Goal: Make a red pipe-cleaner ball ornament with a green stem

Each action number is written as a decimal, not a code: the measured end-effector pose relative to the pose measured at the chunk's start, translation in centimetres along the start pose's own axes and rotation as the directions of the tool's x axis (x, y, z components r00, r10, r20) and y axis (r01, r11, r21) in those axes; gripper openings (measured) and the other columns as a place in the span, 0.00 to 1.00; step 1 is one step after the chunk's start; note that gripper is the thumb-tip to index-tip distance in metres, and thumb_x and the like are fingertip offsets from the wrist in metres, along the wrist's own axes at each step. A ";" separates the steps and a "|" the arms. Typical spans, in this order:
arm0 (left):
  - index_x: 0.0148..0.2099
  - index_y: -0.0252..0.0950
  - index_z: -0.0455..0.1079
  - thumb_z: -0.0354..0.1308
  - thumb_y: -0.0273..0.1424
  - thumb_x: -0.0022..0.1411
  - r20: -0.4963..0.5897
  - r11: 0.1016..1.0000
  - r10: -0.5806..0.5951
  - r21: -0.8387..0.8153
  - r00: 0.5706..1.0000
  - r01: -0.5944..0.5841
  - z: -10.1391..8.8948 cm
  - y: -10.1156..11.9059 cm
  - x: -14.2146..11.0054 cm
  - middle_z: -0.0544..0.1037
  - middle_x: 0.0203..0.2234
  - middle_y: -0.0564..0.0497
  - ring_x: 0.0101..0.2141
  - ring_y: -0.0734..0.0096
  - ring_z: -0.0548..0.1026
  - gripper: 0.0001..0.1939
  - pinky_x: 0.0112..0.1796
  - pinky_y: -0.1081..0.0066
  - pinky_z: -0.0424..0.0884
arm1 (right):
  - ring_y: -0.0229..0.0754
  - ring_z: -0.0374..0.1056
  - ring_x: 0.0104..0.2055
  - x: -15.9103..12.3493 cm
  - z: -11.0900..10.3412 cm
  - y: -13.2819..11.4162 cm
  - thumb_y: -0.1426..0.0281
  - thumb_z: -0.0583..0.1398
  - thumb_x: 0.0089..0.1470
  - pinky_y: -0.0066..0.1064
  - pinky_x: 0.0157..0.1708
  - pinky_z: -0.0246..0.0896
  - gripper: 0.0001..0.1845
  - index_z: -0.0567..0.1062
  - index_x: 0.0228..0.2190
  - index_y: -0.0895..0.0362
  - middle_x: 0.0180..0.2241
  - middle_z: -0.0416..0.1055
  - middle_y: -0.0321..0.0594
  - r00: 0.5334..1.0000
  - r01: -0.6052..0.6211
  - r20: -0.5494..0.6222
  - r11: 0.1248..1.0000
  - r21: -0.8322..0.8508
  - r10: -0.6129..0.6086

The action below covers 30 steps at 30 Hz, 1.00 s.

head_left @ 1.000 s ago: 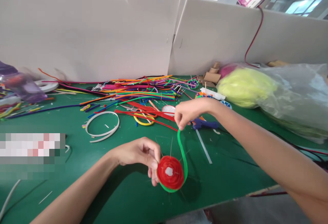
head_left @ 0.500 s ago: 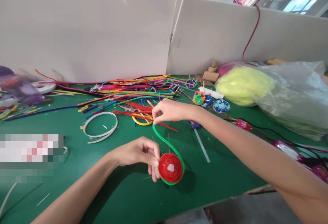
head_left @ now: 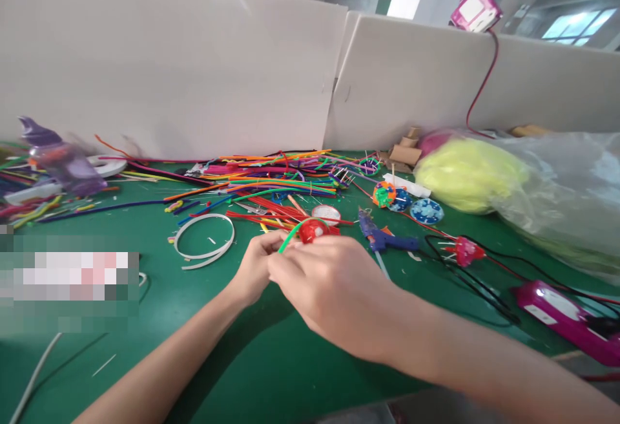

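My left hand (head_left: 254, 267) and my right hand (head_left: 324, 285) meet over the green table (head_left: 271, 359), both closed around a red coiled pipe-cleaner disc (head_left: 310, 230) that peeks out above the fingers. A green pipe cleaner (head_left: 289, 238) arcs round the disc's edge and runs down between my fingertips. The right hand lies in front and hides most of the disc and the left fingertips.
A heap of coloured pipe cleaners (head_left: 271, 181) lies behind the hands, with a white hoop (head_left: 204, 243) to the left, a blue glue gun (head_left: 382, 238) to the right, small finished discs (head_left: 402, 201), a pink power strip (head_left: 562, 320), a plastic bag of yellow-green stuff (head_left: 484, 175) and white partition boards (head_left: 194, 68).
My right hand came back from the pile with the green pipe cleaner's end and closed over the disc. The disc was lifted up and away from me, turned edge-on.
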<state>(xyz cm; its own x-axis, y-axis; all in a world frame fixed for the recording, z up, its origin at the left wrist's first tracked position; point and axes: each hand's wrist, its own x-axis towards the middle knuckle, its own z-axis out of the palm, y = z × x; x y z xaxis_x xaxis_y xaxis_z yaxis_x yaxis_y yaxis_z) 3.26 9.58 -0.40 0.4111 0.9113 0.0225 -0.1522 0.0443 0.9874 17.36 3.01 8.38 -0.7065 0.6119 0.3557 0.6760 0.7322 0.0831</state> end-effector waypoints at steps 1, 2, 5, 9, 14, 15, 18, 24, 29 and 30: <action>0.27 0.35 0.70 0.64 0.30 0.52 -0.025 1.000 0.020 -0.013 0.999 -0.020 0.0 0.0 0.0 0.77 0.20 0.56 0.26 0.71 0.76 0.07 0.28 0.75 0.68 | 0.40 0.65 0.25 -0.9 0.9 -0.4 0.80 0.49 0.56 0.33 0.26 0.48 0.13 0.71 0.30 0.57 0.24 0.71 0.40 1.000 -0.006 -0.031 1.000 0.000 0.006; 0.28 0.35 0.70 0.66 0.31 0.51 -0.067 0.998 0.047 -0.048 0.997 -0.050 0.1 0.0 0.1 0.78 0.21 0.55 0.27 0.68 0.77 0.08 0.29 0.73 0.70 | 0.39 0.64 0.23 -1.7 1.8 -0.7 0.80 0.49 0.57 0.34 0.25 0.48 0.13 0.71 0.28 0.57 0.22 0.70 0.39 0.998 -0.016 -0.068 1.000 0.016 0.017; 0.30 0.33 0.70 0.68 0.37 0.50 -0.109 0.988 0.054 -0.136 0.993 -0.068 0.3 0.0 0.1 0.81 0.26 0.48 0.33 0.59 0.81 0.14 0.35 0.66 0.74 | 0.38 0.64 0.22 -3.7 4.5 -0.5 0.78 0.50 0.60 0.32 0.26 0.51 0.13 0.70 0.27 0.57 0.21 0.69 0.36 0.987 -0.106 -0.114 0.991 0.084 0.115; 0.34 0.32 0.71 0.68 0.38 0.50 -0.073 0.976 0.036 -0.211 0.997 -0.050 0.5 0.1 0.0 0.82 0.31 0.44 0.38 0.55 0.81 0.16 0.41 0.62 0.75 | 0.39 0.70 0.27 -5.1 6.3 0.9 0.75 0.51 0.62 0.30 0.28 0.52 0.11 0.71 0.31 0.57 0.24 0.73 0.36 0.956 -0.255 -0.109 0.954 0.159 0.274; 0.36 0.32 0.72 0.66 0.37 0.53 -0.066 0.976 0.070 -0.200 0.995 -0.082 0.4 -0.1 0.0 0.82 0.33 0.44 0.40 0.56 0.81 0.14 0.41 0.64 0.75 | 0.40 0.71 0.25 -5.3 6.7 2.4 0.72 0.50 0.62 0.29 0.25 0.48 0.10 0.71 0.36 0.56 0.23 0.73 0.36 0.907 -0.420 0.011 0.901 0.110 0.422; 0.35 0.32 0.72 0.66 0.37 0.54 -0.060 0.976 0.074 -0.199 0.995 -0.085 0.4 -0.1 0.0 0.83 0.33 0.44 0.40 0.57 0.81 0.13 0.42 0.65 0.75 | 0.41 0.71 0.25 -5.2 6.8 2.6 0.72 0.50 0.62 0.29 0.25 0.47 0.10 0.72 0.37 0.56 0.23 0.73 0.37 0.899 -0.438 0.043 0.894 0.096 0.436; 0.35 0.31 0.73 0.65 0.37 0.55 -0.047 0.974 0.092 -0.202 0.995 -0.100 0.3 -0.3 0.1 0.83 0.32 0.45 0.39 0.59 0.81 0.13 0.42 0.65 0.76 | 0.42 0.71 0.25 -4.9 6.8 3.2 0.70 0.50 0.62 0.29 0.24 0.45 0.11 0.72 0.39 0.55 0.25 0.75 0.38 0.869 -0.492 0.108 0.867 0.081 0.483; 0.35 0.31 0.74 0.67 0.37 0.52 -0.075 0.972 0.111 -0.201 0.991 -0.124 0.3 -0.3 0.2 0.82 0.30 0.46 0.35 0.63 0.81 0.14 0.44 0.63 0.76 | 0.43 0.73 0.29 -4.5 6.6 4.0 0.69 0.50 0.62 0.29 0.25 0.46 0.12 0.72 0.41 0.54 0.27 0.77 0.39 0.817 -0.574 0.150 0.812 0.107 0.557; 0.33 0.31 0.75 0.68 0.39 0.50 -0.077 0.983 0.145 -0.107 0.987 -0.152 0.3 -0.3 0.2 0.82 0.30 0.47 0.32 0.65 0.80 0.15 0.40 0.64 0.77 | 0.44 0.74 0.29 -4.4 6.9 3.8 0.70 0.51 0.62 0.29 0.25 0.46 0.13 0.74 0.42 0.53 0.29 0.78 0.40 0.820 -0.562 0.180 0.824 0.073 0.544; 0.33 0.31 0.76 0.68 0.39 0.50 -0.072 0.984 0.157 -0.068 0.985 -0.162 0.3 -0.3 0.2 0.81 0.29 0.48 0.31 0.65 0.80 0.15 0.39 0.65 0.77 | 0.44 0.74 0.29 -4.4 7.0 3.7 0.70 0.51 0.62 0.30 0.25 0.46 0.14 0.74 0.42 0.53 0.30 0.78 0.41 0.823 -0.554 0.189 0.831 0.058 0.536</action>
<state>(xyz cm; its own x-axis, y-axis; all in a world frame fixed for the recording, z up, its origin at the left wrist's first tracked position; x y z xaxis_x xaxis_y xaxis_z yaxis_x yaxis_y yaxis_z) 3.63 9.59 -0.60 0.3161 0.9341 0.1660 -0.2771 -0.0764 0.9578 21.46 5.13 0.64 -0.2590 0.9523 0.1614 0.9406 0.2866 -0.1820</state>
